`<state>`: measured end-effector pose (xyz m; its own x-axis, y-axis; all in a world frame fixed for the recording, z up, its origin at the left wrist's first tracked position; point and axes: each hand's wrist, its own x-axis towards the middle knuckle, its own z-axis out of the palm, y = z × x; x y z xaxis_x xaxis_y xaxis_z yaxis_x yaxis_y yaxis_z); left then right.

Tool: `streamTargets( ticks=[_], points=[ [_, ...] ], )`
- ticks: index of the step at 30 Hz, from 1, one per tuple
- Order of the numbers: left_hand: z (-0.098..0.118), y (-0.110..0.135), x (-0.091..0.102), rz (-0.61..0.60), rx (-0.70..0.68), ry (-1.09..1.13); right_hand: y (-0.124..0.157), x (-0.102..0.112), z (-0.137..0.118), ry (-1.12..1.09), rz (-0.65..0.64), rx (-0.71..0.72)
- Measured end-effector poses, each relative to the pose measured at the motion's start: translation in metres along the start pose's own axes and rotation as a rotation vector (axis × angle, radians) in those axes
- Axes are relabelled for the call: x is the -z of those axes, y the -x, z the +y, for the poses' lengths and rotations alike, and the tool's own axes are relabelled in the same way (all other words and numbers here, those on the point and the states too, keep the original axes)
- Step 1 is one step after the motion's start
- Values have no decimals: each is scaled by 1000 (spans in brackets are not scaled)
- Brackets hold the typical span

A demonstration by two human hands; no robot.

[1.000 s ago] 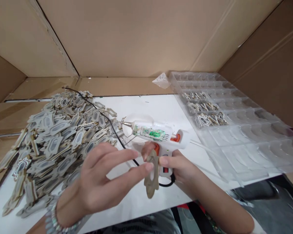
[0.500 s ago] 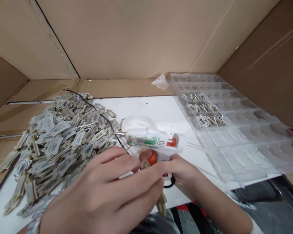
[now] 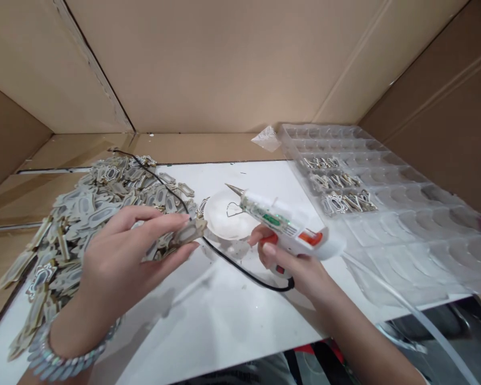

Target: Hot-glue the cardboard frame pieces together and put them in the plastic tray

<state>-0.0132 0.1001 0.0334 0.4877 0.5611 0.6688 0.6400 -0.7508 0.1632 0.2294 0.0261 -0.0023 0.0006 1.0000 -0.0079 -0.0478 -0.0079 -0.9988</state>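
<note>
My right hand (image 3: 294,267) grips a white hot glue gun (image 3: 288,224) with an orange trigger, lifted off the board, nozzle pointing up and left over a small white dish (image 3: 224,216). My left hand (image 3: 124,256) pinches a flat ornate cut-out piece (image 3: 190,231) between thumb and fingers, held just left of the dish. A big heap of the same grey and gold cut-outs (image 3: 88,214) lies under and behind my left hand. The gun's black cord (image 3: 240,267) loops across the white board (image 3: 208,321).
A clear plastic compartment tray (image 3: 404,214) lies at the right, with several finished pieces in three of its far cells. Cardboard walls (image 3: 224,64) enclose the back and both sides. A crumpled bit of clear film (image 3: 268,138) rests at the tray's far corner.
My right hand has raised the glue gun and swung its nozzle up over the dish. My left hand moved left with a cut-out, away from the gun's handle.
</note>
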Motion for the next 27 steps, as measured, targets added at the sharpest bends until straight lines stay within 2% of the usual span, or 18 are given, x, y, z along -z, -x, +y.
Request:
streamTargets(
  ticks=[2,5,10,16,23,27],
  points=[
    [-3,3,-1,14,-17,-32,0,-3,-4,202,19,82],
    [-8,6,-1,42,-117,-22,0,-5,-5,426,23,270],
    [-13,8,1,46,-166,-68,3,-4,6,480,-84,412],
    [-15,8,-1,39,-246,-139,2,-4,11,501,-221,402],
    [-13,8,1,58,-239,-188,0,-4,15,514,-238,389],
    [-13,7,2,59,-265,-210,0,-4,15,530,-261,334]
  ],
)
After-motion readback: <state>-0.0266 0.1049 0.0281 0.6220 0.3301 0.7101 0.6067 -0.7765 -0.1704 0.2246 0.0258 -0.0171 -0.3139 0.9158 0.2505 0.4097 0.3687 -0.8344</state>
